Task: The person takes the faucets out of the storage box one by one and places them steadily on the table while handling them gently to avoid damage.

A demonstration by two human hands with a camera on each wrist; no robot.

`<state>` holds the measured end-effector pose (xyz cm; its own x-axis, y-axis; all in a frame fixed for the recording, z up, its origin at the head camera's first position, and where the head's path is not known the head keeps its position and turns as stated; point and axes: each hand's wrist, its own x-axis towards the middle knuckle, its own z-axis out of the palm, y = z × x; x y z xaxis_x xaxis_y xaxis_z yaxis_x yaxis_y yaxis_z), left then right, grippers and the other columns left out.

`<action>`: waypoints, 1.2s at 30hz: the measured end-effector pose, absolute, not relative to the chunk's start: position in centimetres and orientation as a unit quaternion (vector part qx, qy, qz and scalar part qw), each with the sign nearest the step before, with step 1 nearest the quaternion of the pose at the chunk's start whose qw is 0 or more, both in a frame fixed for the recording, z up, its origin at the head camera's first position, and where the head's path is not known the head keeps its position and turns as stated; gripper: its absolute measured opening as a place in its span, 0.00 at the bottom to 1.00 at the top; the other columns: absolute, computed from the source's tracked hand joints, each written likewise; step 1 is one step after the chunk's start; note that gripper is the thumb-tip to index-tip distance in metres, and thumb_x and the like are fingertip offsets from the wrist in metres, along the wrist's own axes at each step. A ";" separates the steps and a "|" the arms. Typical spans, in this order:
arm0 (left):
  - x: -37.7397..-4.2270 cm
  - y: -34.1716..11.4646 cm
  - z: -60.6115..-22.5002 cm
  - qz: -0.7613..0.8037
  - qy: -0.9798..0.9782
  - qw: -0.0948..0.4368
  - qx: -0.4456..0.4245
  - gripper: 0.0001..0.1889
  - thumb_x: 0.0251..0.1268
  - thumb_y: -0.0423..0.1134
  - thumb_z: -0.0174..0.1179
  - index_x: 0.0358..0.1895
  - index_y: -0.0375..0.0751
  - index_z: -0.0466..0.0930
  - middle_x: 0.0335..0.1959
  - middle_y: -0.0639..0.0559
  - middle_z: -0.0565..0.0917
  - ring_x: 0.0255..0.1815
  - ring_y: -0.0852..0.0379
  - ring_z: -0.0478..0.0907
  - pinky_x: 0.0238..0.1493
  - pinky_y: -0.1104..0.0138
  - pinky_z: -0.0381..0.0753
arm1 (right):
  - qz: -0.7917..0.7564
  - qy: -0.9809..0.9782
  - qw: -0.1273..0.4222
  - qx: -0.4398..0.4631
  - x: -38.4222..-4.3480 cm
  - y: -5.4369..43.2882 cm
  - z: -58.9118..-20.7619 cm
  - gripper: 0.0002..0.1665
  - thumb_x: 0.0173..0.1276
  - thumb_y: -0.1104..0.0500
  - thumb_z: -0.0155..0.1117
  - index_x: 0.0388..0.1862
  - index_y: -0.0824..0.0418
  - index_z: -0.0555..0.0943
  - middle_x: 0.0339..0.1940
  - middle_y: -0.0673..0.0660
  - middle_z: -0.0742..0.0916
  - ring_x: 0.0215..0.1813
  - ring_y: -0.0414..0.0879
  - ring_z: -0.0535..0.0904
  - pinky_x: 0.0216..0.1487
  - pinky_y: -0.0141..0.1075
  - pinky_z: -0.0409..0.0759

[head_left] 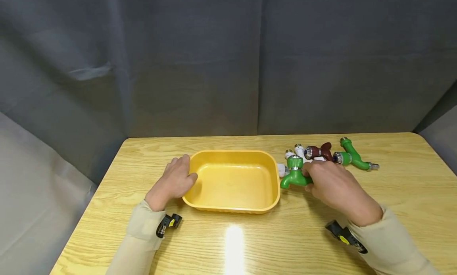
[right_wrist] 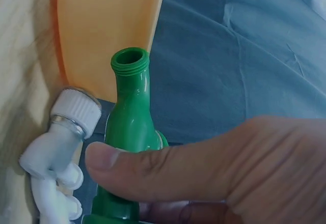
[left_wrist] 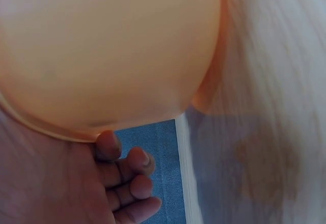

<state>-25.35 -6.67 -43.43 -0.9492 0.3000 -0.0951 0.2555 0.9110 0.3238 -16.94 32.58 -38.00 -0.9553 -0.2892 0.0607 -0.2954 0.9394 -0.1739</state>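
A yellow plastic basin (head_left: 233, 183) sits on the wooden table in the head view. My left hand (head_left: 173, 179) grips its left rim, the thumb reaching over the inner side; in the left wrist view the other fingers (left_wrist: 132, 183) curl outside the basin wall. Just off the basin's right side, my right hand (head_left: 332, 183) holds a green plastic tap (head_left: 295, 175) with a ribbed green knob on top. The right wrist view shows the thumb pressed along this tap (right_wrist: 130, 117), its open threaded end uncovered. Beside it lies a white tap (right_wrist: 76, 112).
Behind the right hand, more taps lie on the table (head_left: 403, 187): white ones (head_left: 299, 150), a maroon one (head_left: 314, 152) and another green one (head_left: 353, 156). My hand partly covers the group. A dark grey cloth (head_left: 196, 68) hangs along the table's back edge.
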 end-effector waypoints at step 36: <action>-25.4 -6.7 -43.4 0.150 0.975 0.068 0.147 0.14 0.72 0.45 0.48 0.49 0.37 0.67 0.37 0.46 0.72 0.43 0.46 0.65 0.47 0.59 0.61 | 0.091 -0.979 -0.032 0.178 -16.1 31.2 -40.6 0.15 0.53 0.69 0.78 0.32 0.56 0.81 0.29 0.50 0.83 0.31 0.44 0.77 0.27 0.39 0.73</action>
<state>-25.37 -6.66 -43.44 -0.9479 0.3064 -0.0878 0.2659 0.9122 0.3117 -16.14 31.24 -40.63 -0.9347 -0.3542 -0.0305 -0.3424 0.9201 -0.1900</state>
